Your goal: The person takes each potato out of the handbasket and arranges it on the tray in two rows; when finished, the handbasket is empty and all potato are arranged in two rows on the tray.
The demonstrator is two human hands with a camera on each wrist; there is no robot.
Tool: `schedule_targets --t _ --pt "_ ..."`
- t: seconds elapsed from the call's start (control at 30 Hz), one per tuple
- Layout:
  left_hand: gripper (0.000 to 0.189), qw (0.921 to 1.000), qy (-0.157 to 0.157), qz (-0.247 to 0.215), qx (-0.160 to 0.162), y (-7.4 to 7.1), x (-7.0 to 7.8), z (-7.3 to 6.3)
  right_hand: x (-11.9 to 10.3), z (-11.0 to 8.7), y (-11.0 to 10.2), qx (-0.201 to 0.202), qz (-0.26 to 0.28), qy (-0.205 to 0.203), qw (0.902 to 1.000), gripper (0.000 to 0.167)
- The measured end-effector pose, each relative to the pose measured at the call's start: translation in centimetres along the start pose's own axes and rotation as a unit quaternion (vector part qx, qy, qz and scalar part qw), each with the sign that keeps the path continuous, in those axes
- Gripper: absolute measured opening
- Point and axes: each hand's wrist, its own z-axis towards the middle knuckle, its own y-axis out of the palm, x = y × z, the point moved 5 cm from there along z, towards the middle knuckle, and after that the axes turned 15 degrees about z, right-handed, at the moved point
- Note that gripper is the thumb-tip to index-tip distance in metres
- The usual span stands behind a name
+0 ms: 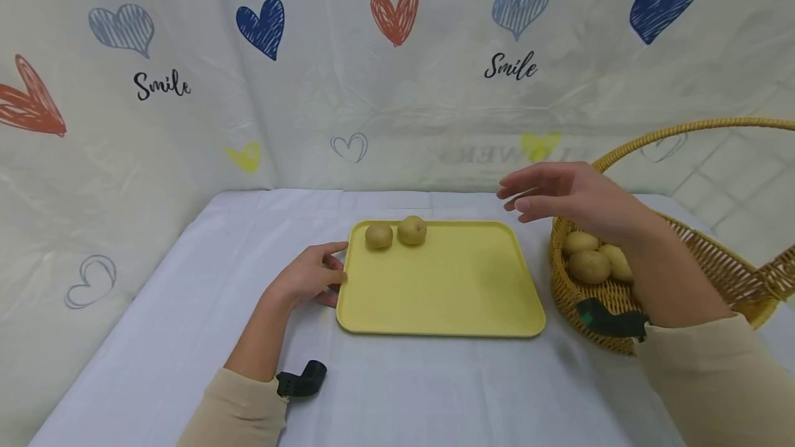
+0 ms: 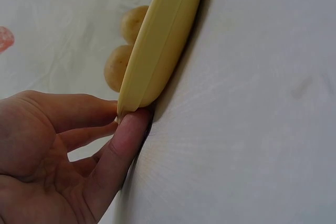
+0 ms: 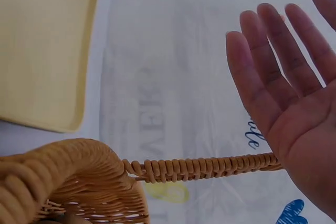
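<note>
A yellow rectangular tray [image 1: 441, 288] lies on the white cloth. Two potatoes sit side by side near its far left corner, the left potato [image 1: 379, 235] apart from the right potato [image 1: 412, 230]. At the tray's left edge my left hand [image 1: 307, 274] holds the rim between thumb [image 2: 125, 140] and fingers. My right hand [image 1: 574, 195] is raised over the far side of the wicker basket [image 1: 562, 302], fingers extended and holding nothing. Inside the basket, potatoes [image 1: 589, 266] show beside my right forearm, which hides part of the interior.
The basket's tall arched handle [image 1: 695, 131] rises behind and right of my right forearm. White cloth [image 1: 422, 392] covers the table. A pale backdrop [image 1: 428, 88] with hearts and lettering hangs behind the table's far edge.
</note>
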Motion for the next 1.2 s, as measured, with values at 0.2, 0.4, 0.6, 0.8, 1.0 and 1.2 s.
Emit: schedule_targets --t 0.2,0.4,0.6,0.8,1.0,1.2 --pt "0.072 1.0 0.007 0.0 -0.005 -0.1 0.1 -0.2 0.5 -1.0 -1.0 -0.021 -0.006 0.022 0.9995 0.033" --pt "0.072 1.0 0.003 0.0 -0.003 -0.1 0.2 -0.2 1.0 -2.4 -2.2 -0.065 -0.016 0.017 0.9976 0.035" --pt "0.072 1.0 0.002 0.001 0.004 0.0 0.0 0.0 1.9 -3.4 -3.5 -0.085 -0.033 0.036 0.9952 0.033" --pt "0.071 0.9999 0.006 0.006 0.007 0.0 -0.2 0.1 2.9 -4.3 -4.6 -0.094 -0.04 0.032 0.9943 0.031" --pt "0.071 0.9999 0.007 0.009 0.009 0.0 -0.3 0.1 4.0 -4.8 -5.9 -0.088 -0.036 0.018 0.9953 0.028" --pt "0.071 0.9999 0.01 0.009 0.009 0.0 -0.4 0.1 5.2 -5.4 -7.4 -0.059 -0.05 0.036 0.9963 0.028"
